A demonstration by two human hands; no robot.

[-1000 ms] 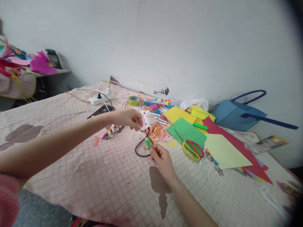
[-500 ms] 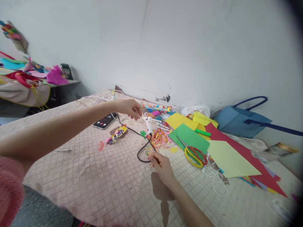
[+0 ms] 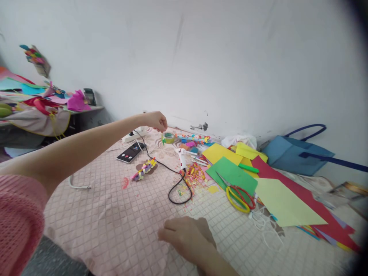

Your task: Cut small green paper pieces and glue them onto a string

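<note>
High over the far side of the table, my left hand point(image 3: 158, 122) is closed in a pinch. A small green piece point(image 3: 163, 140) dangles just below it, seemingly on a thin pale string that I can barely make out. Near the front, my right hand point(image 3: 184, 234) hovers palm down with fingers curled together. It is slightly blurred, and whatever its fingertips may hold is hidden. Between the hands a white glue gun point(image 3: 182, 158) stands with its black cord point(image 3: 169, 191) looped in front. A decorated purple-and-yellow craft stick point(image 3: 144, 169) lies to the left.
A phone point(image 3: 131, 151), a power strip point(image 3: 134, 134) and a tape roll point(image 3: 169, 138) are at the back. Scissors point(image 3: 240, 197) rest on green paper point(image 3: 230, 172), beside coloured sheets and tangled white string point(image 3: 266, 228). A blue bag point(image 3: 296, 153) leans against the wall.
My left hand has risen and moved back, and the green piece has lifted from beside the glue gun along with it. My right hand has come down toward me, away from the cord.
</note>
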